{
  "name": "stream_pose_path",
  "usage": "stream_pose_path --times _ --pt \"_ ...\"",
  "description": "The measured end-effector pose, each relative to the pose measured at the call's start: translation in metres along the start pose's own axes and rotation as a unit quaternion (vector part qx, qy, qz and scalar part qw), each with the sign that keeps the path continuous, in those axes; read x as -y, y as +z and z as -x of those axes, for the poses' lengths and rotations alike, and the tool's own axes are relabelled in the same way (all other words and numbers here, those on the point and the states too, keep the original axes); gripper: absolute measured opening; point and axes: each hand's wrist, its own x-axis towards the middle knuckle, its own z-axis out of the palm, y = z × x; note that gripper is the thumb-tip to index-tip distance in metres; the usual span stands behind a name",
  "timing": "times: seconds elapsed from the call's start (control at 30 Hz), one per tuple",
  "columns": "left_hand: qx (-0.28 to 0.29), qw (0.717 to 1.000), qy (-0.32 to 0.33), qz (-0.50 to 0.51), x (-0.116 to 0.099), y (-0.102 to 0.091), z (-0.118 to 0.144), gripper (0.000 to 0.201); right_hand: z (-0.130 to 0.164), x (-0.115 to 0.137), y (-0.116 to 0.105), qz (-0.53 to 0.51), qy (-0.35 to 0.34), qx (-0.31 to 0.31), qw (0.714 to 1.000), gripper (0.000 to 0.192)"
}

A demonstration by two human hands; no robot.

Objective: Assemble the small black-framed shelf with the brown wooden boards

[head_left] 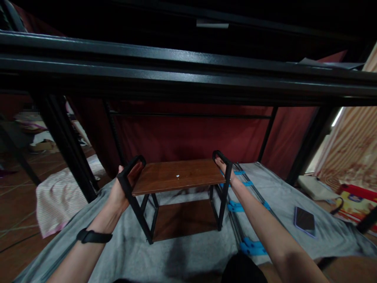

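While both arms reach forward over a grey blanket (188,251), a small two-tier shelf (176,175) stands between the hands — its wooden top board level, its black metal frame resting on the blanket. At the shelf's left end the left hand (122,188) is wrapped around the looped black handle (131,169), fingers curled over the bar and closed on it. At the right end the right hand (225,169) lies against the matching handle (221,157); the fingers rest along the bar, but whether they close round it cannot be told from here. A black band (93,236) sits on the left wrist. Just right of the shelf, under the right forearm, lie thin dark rods with blue plastic connectors (250,247) — and further right a phone (304,221) rests face up on the blanket. A heavy black bed rail (188,67) crosses overhead, with a dark red curtain (188,133) behind the shelf.
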Motion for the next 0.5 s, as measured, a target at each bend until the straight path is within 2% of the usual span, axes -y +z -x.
stream_pose_path --times 0.4,0.5 --pt "-0.015 0.999 -0.029 0.004 0.001 0.003 0.000 0.052 0.004 0.026 0.000 0.036 -0.018 -0.004 0.999 0.029" --pt "-0.025 1.000 -0.015 0.005 0.001 0.003 -0.002 0.051 0.002 0.029 -0.004 0.039 -0.011 -0.005 0.999 0.027"
